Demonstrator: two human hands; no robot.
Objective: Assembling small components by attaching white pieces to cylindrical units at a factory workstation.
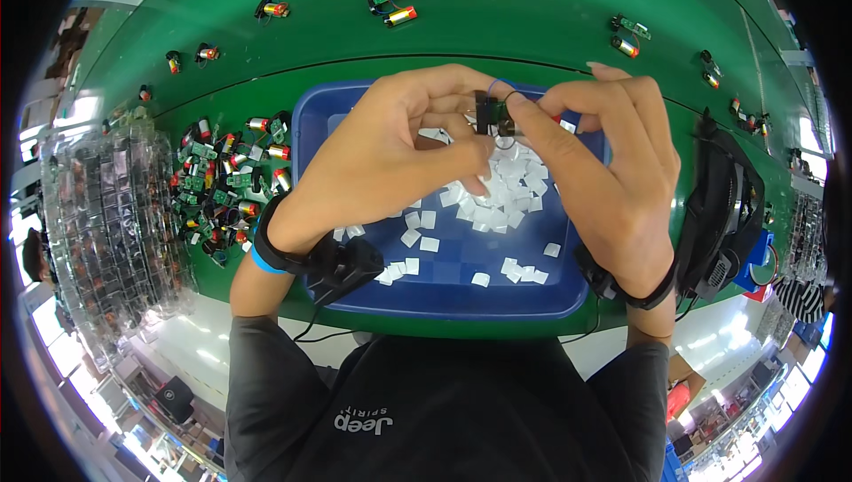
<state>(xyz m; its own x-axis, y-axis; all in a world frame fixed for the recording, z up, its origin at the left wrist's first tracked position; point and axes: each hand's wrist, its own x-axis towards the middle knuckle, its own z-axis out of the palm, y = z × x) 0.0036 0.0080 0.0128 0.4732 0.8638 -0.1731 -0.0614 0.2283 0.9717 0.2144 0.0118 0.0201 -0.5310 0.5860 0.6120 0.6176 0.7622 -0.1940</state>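
Over the blue bin (444,306), both hands meet on one small electronic assembly (485,114), with a black end piece, a bit of green board and thin wires. My left hand (390,149) is closed on the black end, thumb below and fingers behind. My right hand (612,149) pinches the other side between thumb and fingers, where a little red shows; most of that part is hidden by the fingers. Below them in the bin lies a heap of small white square pieces (506,193), with several scattered singly around it.
Left of the bin is a pile of green boards with wired battery cells (222,180), beside stacked clear plastic trays (106,225). Similar assemblies (390,4) lie spaced along the far green table (337,34). A black bag (714,207) sits at the right. Wrist-worn devices (342,269) trail cables.
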